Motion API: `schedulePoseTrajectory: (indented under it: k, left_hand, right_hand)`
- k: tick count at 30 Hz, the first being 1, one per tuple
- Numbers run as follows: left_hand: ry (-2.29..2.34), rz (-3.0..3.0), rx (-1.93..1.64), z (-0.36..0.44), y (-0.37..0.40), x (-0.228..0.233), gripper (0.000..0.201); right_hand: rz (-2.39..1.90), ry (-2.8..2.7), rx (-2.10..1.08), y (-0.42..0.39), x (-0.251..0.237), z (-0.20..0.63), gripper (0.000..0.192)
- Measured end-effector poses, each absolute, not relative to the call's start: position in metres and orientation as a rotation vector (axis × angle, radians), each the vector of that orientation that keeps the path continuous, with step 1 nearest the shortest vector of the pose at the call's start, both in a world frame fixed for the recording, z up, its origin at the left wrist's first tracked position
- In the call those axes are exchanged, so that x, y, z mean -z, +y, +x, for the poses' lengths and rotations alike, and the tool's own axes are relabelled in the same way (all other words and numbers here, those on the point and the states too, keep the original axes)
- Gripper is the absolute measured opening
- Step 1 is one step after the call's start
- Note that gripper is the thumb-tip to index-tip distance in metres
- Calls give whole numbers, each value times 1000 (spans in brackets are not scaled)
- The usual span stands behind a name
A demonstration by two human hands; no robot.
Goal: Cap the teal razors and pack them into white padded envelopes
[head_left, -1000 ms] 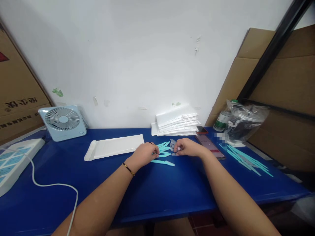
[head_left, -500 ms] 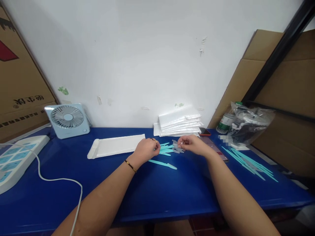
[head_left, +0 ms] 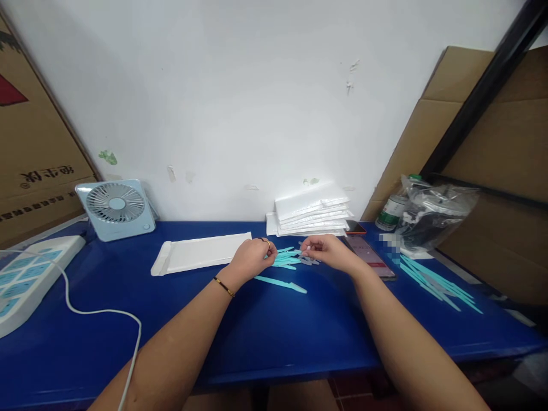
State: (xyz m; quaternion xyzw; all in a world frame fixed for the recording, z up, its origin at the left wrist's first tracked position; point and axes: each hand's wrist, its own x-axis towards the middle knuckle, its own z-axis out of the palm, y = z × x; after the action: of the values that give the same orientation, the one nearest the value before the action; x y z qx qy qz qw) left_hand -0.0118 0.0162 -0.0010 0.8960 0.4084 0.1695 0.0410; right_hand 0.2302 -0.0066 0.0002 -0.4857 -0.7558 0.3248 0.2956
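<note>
My left hand point(head_left: 252, 260) and my right hand point(head_left: 327, 251) are close together over a small heap of teal plastic sticks point(head_left: 286, 258) on the blue table point(head_left: 265, 325). The left hand's fingers are curled on the sticks at the heap's left end. The right hand pinches a small grey-white piece point(head_left: 309, 251) at the heap's right end. One teal stick point(head_left: 280, 283) lies alone in front of the heap.
A flat white padded envelope point(head_left: 201, 253) lies left of my hands, a stack of them point(head_left: 310, 217) behind. A phone point(head_left: 369, 256), more teal sticks point(head_left: 436, 279), a plastic bag point(head_left: 432, 214) and a bottle point(head_left: 387, 214) are right. A fan point(head_left: 116, 208), power strip point(head_left: 29, 274) and cable point(head_left: 107, 314) are left.
My hands have stayed over the heap with small finger movements; the right hand lifted slightly with the small piece. The view shifted a little.
</note>
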Motion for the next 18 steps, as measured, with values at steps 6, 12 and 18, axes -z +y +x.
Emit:
schedulePoseTrajectory:
  k: [6, 12, 18]
  left_hand:
    - [1072, 2767, -443, -10, 14, 9, 19]
    - [1155, 2829, -356, -13, 18, 12, 17]
    - [1203, 2931, -296, -14, 23, 13, 15]
  right_hand:
    - [-1290, -2112, -996, -9, 3, 222, 19]
    - [-1485, -2193, -752, -2, 9, 236, 18]
    - [-1545, -2329, -441, 4, 18, 236, 12]
